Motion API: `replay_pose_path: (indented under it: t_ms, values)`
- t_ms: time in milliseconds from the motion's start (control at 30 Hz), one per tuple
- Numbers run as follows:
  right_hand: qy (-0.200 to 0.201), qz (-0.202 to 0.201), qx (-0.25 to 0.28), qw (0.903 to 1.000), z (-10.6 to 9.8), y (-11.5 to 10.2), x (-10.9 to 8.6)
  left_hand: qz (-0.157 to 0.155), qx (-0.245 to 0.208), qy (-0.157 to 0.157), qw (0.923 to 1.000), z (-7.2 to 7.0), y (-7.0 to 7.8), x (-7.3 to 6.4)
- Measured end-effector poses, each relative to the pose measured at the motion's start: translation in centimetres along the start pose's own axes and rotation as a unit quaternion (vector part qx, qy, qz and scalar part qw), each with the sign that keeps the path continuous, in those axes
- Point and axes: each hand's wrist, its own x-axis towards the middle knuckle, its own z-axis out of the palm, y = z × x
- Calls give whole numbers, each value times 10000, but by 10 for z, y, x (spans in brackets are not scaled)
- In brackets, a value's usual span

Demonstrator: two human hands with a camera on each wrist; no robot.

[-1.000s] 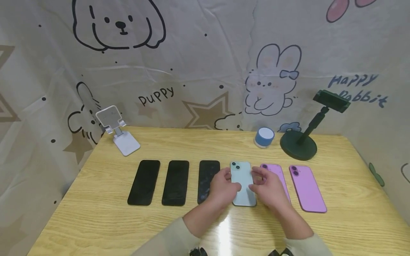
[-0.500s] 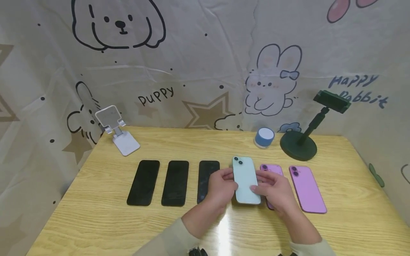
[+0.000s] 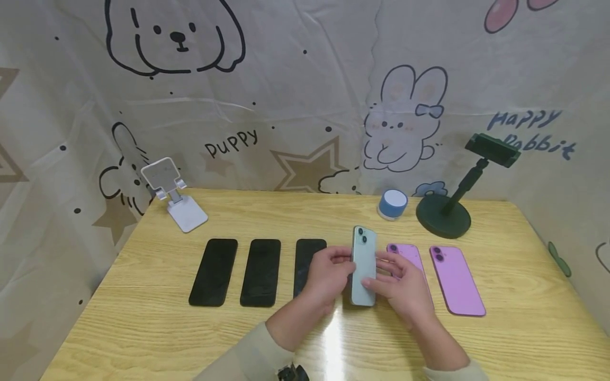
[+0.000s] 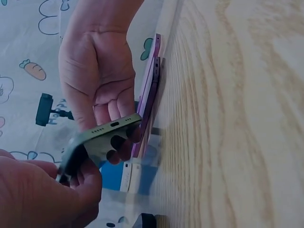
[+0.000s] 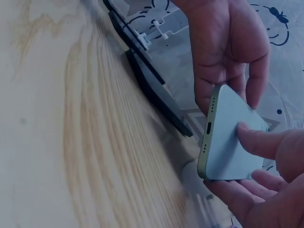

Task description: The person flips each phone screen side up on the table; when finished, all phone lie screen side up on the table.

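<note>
A light green smartphone point(image 3: 364, 259), its back with two camera lenses toward the head camera, is held off the table between both hands. My left hand point(image 3: 329, 275) grips its left edge, thumb at the back. My right hand point(image 3: 407, 288) holds the other side, its thumb pressed on the back and its fingers at the screen side. The phone point(image 5: 228, 147) is tilted, with its charging-port end toward the right wrist camera. A black-screened phone point(image 3: 305, 264) lies partly hidden under my left hand. A purple phone point(image 3: 411, 253) lies partly behind my right hand.
Two more phones point(image 3: 261, 272) point(image 3: 213, 272) lie screen up at left, and another purple phone point(image 3: 458, 283) lies at right. Along the back stand a white phone stand point(image 3: 188, 213), a blue-and-white round object point(image 3: 393, 205) and a dark green stand point(image 3: 444, 217). Behind hangs a printed cloth point(image 3: 305, 106).
The light green phone has been lifted from the table between both hands, then turned about its long axis so it looks narrower. The other phones have stayed in place.
</note>
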Motion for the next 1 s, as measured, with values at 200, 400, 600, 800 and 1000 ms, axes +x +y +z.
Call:
replay_pose_path:
  t_ms: [200,400,600,800,1000]
  values:
    - [-374,-187,450,9981,1,-2,-4,48,-720,-652,9953,-4,-1,1]
    - [-914,-403,1066,9893,-2,-2,-6,292,-369,-817,9955,-5,-2,4]
    - [-1418,-564,1424,9780,-8,-5,-12,1043,993,-683,9872,-4,-5,4]
    - [-2284,-907,2009,9483,-17,-12,-16,1232,1470,-652,9793,-1,-3,1]
    - [-2493,-708,2162,9413,-21,-12,-15,904,1339,-399,9861,2,-4,-2]
